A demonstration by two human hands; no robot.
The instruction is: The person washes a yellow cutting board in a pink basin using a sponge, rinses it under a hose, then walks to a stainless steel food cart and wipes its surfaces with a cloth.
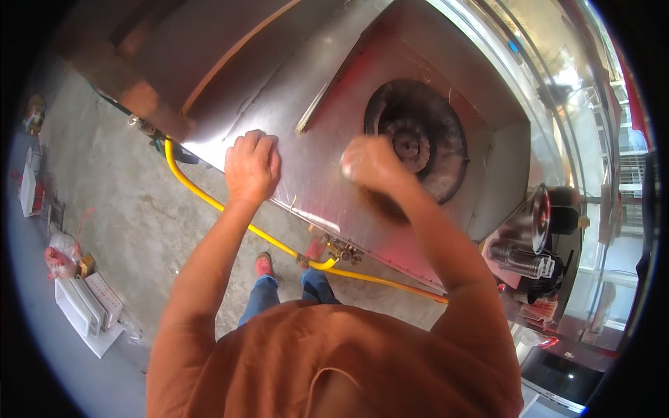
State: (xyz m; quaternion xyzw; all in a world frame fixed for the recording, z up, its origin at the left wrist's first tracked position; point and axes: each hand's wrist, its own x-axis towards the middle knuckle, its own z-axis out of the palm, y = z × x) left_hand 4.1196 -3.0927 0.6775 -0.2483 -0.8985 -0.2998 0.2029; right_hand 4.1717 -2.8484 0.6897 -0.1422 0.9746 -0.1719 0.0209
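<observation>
My left hand [252, 163] rests on the stainless-steel stove top [313, 172] near its front edge. Its fingers are curled and close together, and nothing shows in them. Blurred, my right hand [367, 163] is bent into a fist over the steel surface, just left of the round black gas burner [410, 143]. A pale patch shows at its fingers; whether it holds something is unclear. A dark brown patch [389, 205] lies below the right hand, partly hidden by the forearm. The burner is set between raised steel side walls.
A yellow gas hose [196, 190] runs along the stove front to a brass valve [342, 253]. At right stand a round metal lid or bowl [542, 218], clear plastic containers [515, 257] and dark bottles [564, 217]. White trays [78, 305] and a plastic bag [61, 256] lie at far left.
</observation>
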